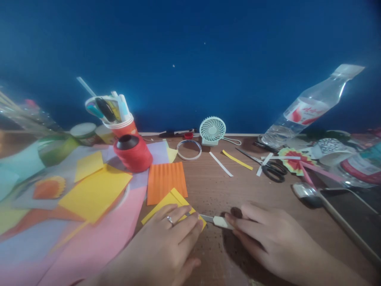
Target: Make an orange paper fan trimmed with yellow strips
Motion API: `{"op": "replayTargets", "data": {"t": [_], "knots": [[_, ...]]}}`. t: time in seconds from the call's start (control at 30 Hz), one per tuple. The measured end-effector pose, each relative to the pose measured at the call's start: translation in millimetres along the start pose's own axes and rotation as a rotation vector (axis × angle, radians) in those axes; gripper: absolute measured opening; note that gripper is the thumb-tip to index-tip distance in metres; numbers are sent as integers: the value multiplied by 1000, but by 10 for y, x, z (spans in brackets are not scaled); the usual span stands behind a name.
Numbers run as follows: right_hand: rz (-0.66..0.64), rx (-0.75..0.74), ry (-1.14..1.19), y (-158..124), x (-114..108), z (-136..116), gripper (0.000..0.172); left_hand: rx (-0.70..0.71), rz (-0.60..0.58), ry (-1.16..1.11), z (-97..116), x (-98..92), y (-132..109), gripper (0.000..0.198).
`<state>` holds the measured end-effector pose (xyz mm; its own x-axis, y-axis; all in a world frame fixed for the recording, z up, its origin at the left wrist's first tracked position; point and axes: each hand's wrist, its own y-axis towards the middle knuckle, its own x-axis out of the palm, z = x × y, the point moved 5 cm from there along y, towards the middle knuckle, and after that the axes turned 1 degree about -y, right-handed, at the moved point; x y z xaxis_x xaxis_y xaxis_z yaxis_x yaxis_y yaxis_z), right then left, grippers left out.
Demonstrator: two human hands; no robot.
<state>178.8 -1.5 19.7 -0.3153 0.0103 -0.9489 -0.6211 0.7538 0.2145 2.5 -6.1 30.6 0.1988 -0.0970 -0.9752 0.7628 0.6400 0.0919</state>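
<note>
The left hand (pixel 169 242), wearing a silver ring, is spreading its fingers flat over a folded sheet of bright yellow paper (pixel 173 197) at the near middle of the brown wooden tabletop (pixel 205 182); it is pressing from above rather than grasping. The right hand (pixel 268 234) is gripping a slim knife with an off-white handle and a grey metal blade (pixel 220 222), its fingers closing narrowly round the handle; the blade is pointing leftward and is meeting the right edge of the folded paper beside the left fingertips, whose covering is leaving it impossible to tell how far the tip is reaching.

The paper's far corner is overlapping the near edge of a pleated orange paper square (pixel 166 176); to the left, a large pink paper sheet (pixel 119 230) is bordering the working space. Beyond the hands, bare wood is extending toward a narrow white paper strip (pixel 220 164), a narrow yellow paper strip (pixel 237 159) and black-handled metal scissors (pixel 275 172); a pale green handheld fan (pixel 212 130) is standing farther back, near the blue wall (pixel 190 59). A flat, dark rectangular object with a pale rim (pixel 348 214) is limiting the room to the right of the right hand; between the two hands, a strip of dark-specked wood is showing below the knife.
</note>
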Motion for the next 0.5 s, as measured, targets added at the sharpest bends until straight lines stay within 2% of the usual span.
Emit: {"op": "replayTargets", "data": {"t": [0.2,0.5], "knots": [[18,-1,17,26,-6,-13,23,6,-12,-2,5,22,-1,38],[-24,22,37,-10,1,25,23,-29,63,87,-40,19,-55,35]]}}
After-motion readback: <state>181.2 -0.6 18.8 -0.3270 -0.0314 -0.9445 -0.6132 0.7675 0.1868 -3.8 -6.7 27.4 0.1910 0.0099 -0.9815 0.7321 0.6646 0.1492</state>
